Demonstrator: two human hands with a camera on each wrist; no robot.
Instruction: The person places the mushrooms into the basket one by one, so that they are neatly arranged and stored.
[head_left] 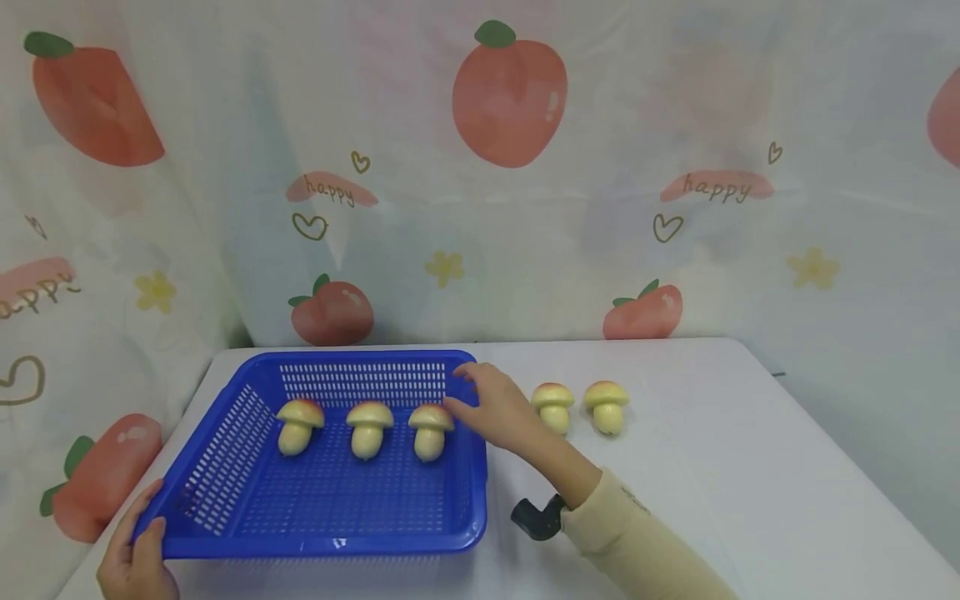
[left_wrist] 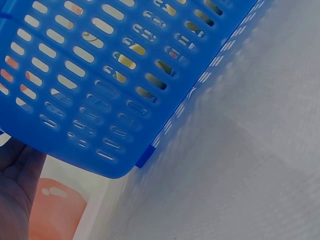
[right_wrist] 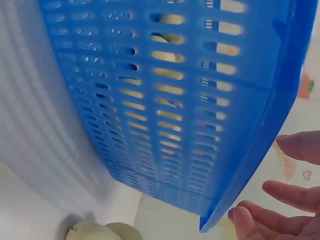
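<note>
A blue plastic basket (head_left: 322, 546) with slotted walls takes up the left part of the table in the head view. Inside it, in a row, lie three pale yellow toy mushrooms with reddish cap tops: the left one (head_left: 298, 427), the middle one (head_left: 368, 429) and the right one (head_left: 430, 432). My left hand (head_left: 138, 554) grips the basket's near left corner, thumb over the rim. Above the right rim hangs my right hand (head_left: 498, 408), fingers spread and holding nothing, beside the right mushroom. In the right wrist view its fingertips (right_wrist: 272, 186) are close to the rim.
Two similar mushrooms, one nearer the hand (head_left: 553, 408) and one farther right (head_left: 606, 407), rest on the white table (head_left: 720, 475) right of the basket. A black curved piece (head_left: 536, 518) sits by my right wrist. A printed cloth (head_left: 555, 250) hangs behind the table.
</note>
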